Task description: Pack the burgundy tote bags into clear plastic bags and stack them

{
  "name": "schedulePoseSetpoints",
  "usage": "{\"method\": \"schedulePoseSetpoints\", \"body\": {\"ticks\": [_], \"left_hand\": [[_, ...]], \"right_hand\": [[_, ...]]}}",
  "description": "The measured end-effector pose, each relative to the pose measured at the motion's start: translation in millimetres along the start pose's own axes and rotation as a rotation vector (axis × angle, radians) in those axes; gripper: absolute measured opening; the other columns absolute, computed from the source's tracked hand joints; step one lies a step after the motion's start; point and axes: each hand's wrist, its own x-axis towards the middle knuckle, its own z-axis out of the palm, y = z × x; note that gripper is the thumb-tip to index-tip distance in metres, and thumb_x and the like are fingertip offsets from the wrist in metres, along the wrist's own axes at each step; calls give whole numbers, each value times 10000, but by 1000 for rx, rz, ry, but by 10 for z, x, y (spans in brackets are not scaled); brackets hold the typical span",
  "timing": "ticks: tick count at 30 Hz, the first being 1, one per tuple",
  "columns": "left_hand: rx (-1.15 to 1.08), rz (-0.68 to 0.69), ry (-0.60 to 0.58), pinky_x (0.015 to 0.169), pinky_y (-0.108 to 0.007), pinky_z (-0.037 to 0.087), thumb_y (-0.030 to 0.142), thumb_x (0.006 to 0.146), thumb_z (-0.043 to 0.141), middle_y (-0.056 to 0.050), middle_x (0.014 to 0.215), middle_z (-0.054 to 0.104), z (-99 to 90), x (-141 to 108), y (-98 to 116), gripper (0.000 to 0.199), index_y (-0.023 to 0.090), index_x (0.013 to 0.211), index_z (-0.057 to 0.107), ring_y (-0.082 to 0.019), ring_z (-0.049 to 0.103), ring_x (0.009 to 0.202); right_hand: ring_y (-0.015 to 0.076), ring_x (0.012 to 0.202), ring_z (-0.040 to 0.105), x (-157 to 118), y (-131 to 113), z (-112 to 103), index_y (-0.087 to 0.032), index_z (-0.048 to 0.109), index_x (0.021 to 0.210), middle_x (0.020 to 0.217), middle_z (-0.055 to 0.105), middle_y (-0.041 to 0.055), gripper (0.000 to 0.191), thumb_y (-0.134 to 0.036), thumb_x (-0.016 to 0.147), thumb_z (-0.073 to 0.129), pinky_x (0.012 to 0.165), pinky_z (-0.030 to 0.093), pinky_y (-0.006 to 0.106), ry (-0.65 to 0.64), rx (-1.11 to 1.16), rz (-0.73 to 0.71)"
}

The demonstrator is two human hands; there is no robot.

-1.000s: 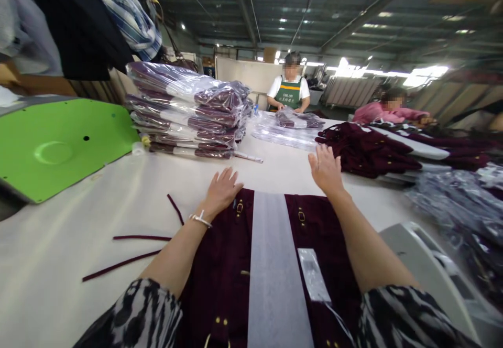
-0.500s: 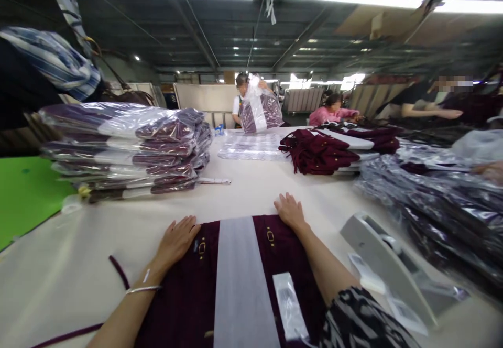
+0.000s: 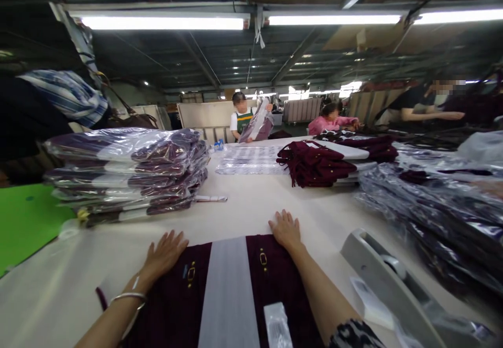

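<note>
In the head view, which I follow from beside the table (image 3: 243, 196), a dark maroon garment (image 3: 171, 306) lies flat on the near part of it, right in front of the person. A pale strip (image 3: 228, 295) runs down its middle, with one gold buckle (image 3: 191, 273) on the left of it and a second one (image 3: 263, 258) on the right. Near the lower edge of the view, a small plastic packet (image 3: 277, 324) lies on the right part of the cloth.

The two hands are well apart and grip nothing. The left hand (image 3: 165, 256) is spread at the far left corner of the garment; the right hand (image 3: 286, 230) lies in the same way at the far right corner, with its fingers reaching past the edge. A silver bracelet (image 3: 129, 296) is around the left wrist.

To the left I see a stack of bagged garments (image 3: 129, 164); beyond the right hand, a maroon pile (image 3: 318, 164). A grey device (image 3: 393, 280) stands near the right forearm. Across the table, a co-worker in a green apron (image 3: 244, 122) holds a bagged garment (image 3: 259, 123).
</note>
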Motion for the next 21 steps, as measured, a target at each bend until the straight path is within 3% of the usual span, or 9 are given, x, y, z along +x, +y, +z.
{"method": "schedulePoseSetpoints", "body": {"ticks": [2,4,6,9,11,15,18,21], "left_hand": [[101,1,122,1178,-659,244,380,1008,374,-181,1625,320,-360,31,254,535,175,1483,510,-382,239,1528],[125,78,317,1203,-656,182,403,1017,394,-192,1633,293,-661,85,659,546,150,1489,501,-387,193,1541],[33,182,391,1213,-642,188,445,1029,383,-168,1634,307,-768,153,1123,565,175,1520,459,-368,205,1542],[-141,378,258,1207,-608,263,493,1038,363,-123,1621,357,-520,220,1678,552,233,1513,468,-327,277,1527],[-233,437,146,1195,-593,308,516,1042,342,-117,1594,411,-220,220,1861,544,249,1489,501,-312,344,1500],[-341,402,136,1208,-570,302,571,1033,327,-100,1586,432,174,175,1889,562,281,1479,510,-291,371,1489],[-381,416,170,1209,-568,305,603,1015,358,-90,1571,456,232,175,1839,584,280,1476,513,-298,394,1476],[-411,437,224,1181,-572,353,616,997,403,-88,1532,510,262,183,1822,593,271,1464,526,-308,450,1437]], "right_hand": [[334,1555,142,-7,-12,-10,-138,317,1596,1685,178,153,678,-500,1023,306,1226,94,565,5,-10,-1],[336,1554,144,-17,-23,-6,-138,318,1597,1685,180,147,686,-512,1021,312,1230,89,563,12,-22,-6],[340,1557,126,-23,-24,15,-134,314,1598,1688,170,144,701,-528,1018,321,1236,67,562,16,-45,-13],[355,1558,109,46,15,32,-130,305,1602,1687,164,150,720,-548,1017,321,1235,61,574,21,-70,-12],[367,1554,121,223,55,-20,-123,308,1600,1680,184,164,732,-562,1015,319,1230,86,586,55,-90,-12],[336,1542,191,1027,32,-295,-79,394,1546,1651,272,182,663,-476,1023,300,1241,157,526,176,-125,-95],[299,1512,287,1837,-116,-470,-35,415,1516,1604,367,202,612,-348,1009,274,1237,224,471,255,-109,-203],[275,1516,286,2522,-273,-523,-5,376,1528,1604,367,204,612,-291,998,264,1242,223,446,291,-121,-247]]}}
